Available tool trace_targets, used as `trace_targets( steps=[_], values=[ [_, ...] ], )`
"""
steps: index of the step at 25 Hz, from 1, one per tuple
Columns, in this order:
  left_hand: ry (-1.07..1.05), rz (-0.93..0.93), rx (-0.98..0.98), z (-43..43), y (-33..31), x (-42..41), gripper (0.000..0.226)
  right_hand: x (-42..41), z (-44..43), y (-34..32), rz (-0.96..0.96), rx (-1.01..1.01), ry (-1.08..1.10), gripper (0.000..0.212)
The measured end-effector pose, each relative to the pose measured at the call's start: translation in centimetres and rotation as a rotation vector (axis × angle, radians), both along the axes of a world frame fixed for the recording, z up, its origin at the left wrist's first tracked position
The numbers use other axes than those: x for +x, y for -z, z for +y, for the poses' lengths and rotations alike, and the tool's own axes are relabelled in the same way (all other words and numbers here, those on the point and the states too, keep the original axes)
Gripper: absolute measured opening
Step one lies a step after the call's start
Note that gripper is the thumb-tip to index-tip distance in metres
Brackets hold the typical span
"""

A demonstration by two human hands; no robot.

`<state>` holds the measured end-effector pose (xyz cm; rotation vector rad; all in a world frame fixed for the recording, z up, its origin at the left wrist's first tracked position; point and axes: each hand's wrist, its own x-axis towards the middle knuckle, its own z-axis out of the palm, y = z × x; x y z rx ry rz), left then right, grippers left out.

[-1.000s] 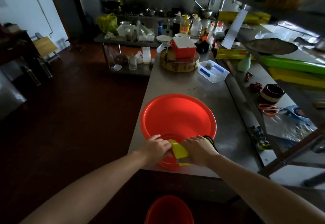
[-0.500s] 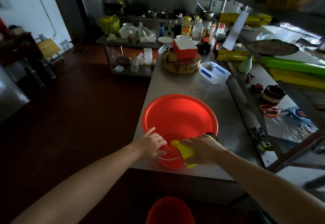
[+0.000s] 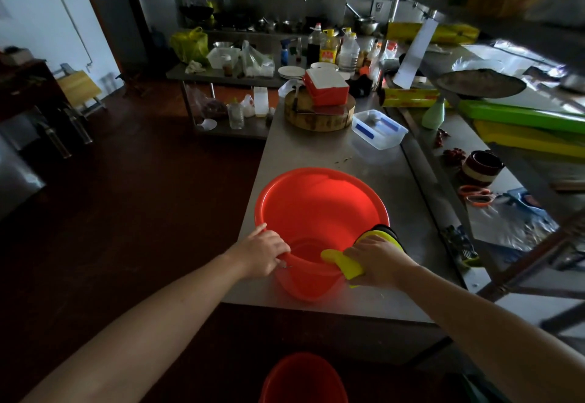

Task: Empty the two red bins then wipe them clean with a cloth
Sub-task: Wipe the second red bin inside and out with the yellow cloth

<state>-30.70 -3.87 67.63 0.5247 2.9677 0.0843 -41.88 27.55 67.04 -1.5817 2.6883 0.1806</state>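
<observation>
A small red bin (image 3: pixel 305 279) stands at the near edge of the steel counter (image 3: pixel 316 149), right in front of a wide red basin (image 3: pixel 319 203). My left hand (image 3: pixel 264 253) grips the small bin's left rim. My right hand (image 3: pixel 375 260) holds a yellow cloth (image 3: pixel 343 261) pressed on the bin's right rim. A dark pad with a yellow edge (image 3: pixel 384 231) shows just behind my right hand.
Another red bucket (image 3: pixel 302 377) stands on the dark floor below the counter edge. Further along the counter are a clear plastic box (image 3: pixel 380 128), a round wooden block (image 3: pixel 318 116) with a red-and-white box on it, bottles and rolls of wrap. A shelf frame runs along the right.
My left hand has slid left along the small bin's rim and closed on it. My right hand has carried the yellow cloth to the right side of the rim.
</observation>
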Motion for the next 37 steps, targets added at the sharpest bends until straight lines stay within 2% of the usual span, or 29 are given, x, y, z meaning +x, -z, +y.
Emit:
trace_targets(
  steps=[4,8,14,18,21,25,29,32,34,37],
  values=[
    [0.098,-0.003,0.009,3.8,0.7,0.3,0.06,1.3,-2.1,0.5,0.032,-0.003,0.043,0.08],
    [0.031,-0.029,0.126,6.1,1.5,0.0,0.045,2.9,-3.7,1.0,0.008,-0.026,0.066,0.076],
    [0.013,-0.018,0.107,1.7,0.6,0.3,0.03,0.7,-0.2,-0.4,-0.018,-0.04,0.013,0.072],
    [-0.023,0.01,0.028,0.6,-0.2,0.1,0.037,1.0,-0.8,-0.5,-0.011,0.027,0.052,0.076],
    [0.028,0.009,-0.014,3.4,1.0,0.4,0.049,2.4,-2.6,-0.4,0.015,0.038,0.07,0.076],
    [-0.002,0.067,0.006,6.8,2.7,0.6,0.048,4.1,-4.5,0.0,0.009,0.027,0.077,0.073],
    [0.042,0.078,0.033,4.1,2.6,0.9,0.037,3.1,-2.4,-0.3,-0.041,-0.016,0.047,0.082],
    [0.021,0.047,0.074,0.8,1.5,0.6,0.031,1.3,0.0,-0.7,-0.044,-0.017,0.018,0.079],
    [-0.011,0.049,0.052,-0.6,0.9,0.1,0.033,0.8,0.4,-0.8,-0.043,0.024,0.04,0.079],
    [0.054,0.038,-0.036,0.7,1.1,-0.1,0.046,1.5,-1.3,-0.8,-0.015,0.059,0.072,0.082]
  ],
)
